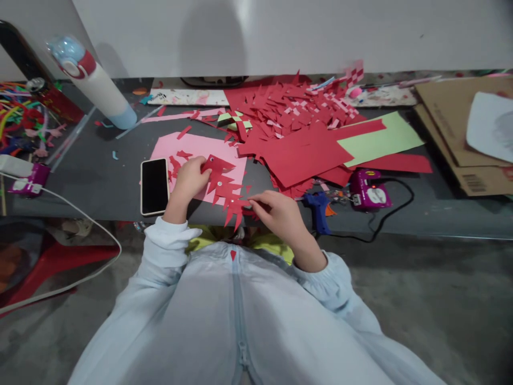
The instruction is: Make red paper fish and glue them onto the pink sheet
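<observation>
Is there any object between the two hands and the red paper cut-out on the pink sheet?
Nothing visible. The left hand touches the upper end of the red paper cut-out, and the right hand touches its lower end. The phone lies aside, to the left.

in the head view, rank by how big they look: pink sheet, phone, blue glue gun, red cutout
1. pink sheet
2. phone and red cutout: about alike, and the cutout is partly covered, so no ranking
3. blue glue gun
</observation>
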`<state>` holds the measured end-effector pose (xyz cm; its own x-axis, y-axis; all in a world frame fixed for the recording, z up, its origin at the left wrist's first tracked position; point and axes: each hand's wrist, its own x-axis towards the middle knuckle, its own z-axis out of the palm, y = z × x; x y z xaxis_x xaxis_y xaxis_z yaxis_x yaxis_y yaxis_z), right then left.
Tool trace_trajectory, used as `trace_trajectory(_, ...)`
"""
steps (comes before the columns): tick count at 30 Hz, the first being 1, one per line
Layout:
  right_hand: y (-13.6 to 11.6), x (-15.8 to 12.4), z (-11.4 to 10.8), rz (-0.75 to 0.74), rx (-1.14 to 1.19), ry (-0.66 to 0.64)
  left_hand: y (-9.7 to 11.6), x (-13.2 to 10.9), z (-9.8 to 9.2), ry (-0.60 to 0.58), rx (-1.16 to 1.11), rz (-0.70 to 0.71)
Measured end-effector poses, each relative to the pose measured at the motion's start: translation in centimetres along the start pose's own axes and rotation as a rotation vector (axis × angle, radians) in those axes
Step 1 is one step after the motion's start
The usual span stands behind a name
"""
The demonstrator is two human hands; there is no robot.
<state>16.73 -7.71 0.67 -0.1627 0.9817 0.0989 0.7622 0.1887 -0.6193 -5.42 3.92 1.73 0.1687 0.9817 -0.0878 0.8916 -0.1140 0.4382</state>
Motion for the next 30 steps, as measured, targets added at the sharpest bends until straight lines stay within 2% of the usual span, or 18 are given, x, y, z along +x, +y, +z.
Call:
trace_trajectory(3,0.2,1.0,0.1,0.075,0.145,0.108,-0.5,-0.3,-1.3,0.003,-0.336,0.058)
trace_trajectory(7,0.0,3.1,0.6,0.145,0.313,0.175,-0.5,-1.2,-3.2,-0.085,-0.731,0.112)
trace_trajectory(10,-0.2,4.5,1.2,0.119,0.468,0.163,-0.1,-2.1,-4.3,-0.093,-0.783,0.137)
trace_trajectory(13,-0.5,5.3,1.9,0.126,0.684,0.013,0.2,-2.9,-5.0,-0.132,-0.797,0.147)
trace_trajectory(15,-0.8,5.5,2.3,0.157,0.811,-0.080,0.2,-3.2,-5.1,-0.108,-0.819,0.146)
trace_trajectory(17,-1.1,5.6,2.7,0.227,0.918,-0.086,0.1,-3.4,-5.1,-0.080,-0.857,0.124)
trace_trajectory(20,-1.5,6.0,3.1,0.271,0.977,-0.115,0.0,-3.4,-5.1,-0.070,-0.891,0.089)
trace_trajectory(26,-3.0,7.3,2.6,0.155,1.020,-0.124,-0.1,-3.9,-5.9,-0.047,-0.990,0.108)
trace_trajectory(30,-4.0,7.9,2.1,0.042,1.002,-0.116,-0.4,-4.8,-6.4,-0.084,-1.043,0.131)
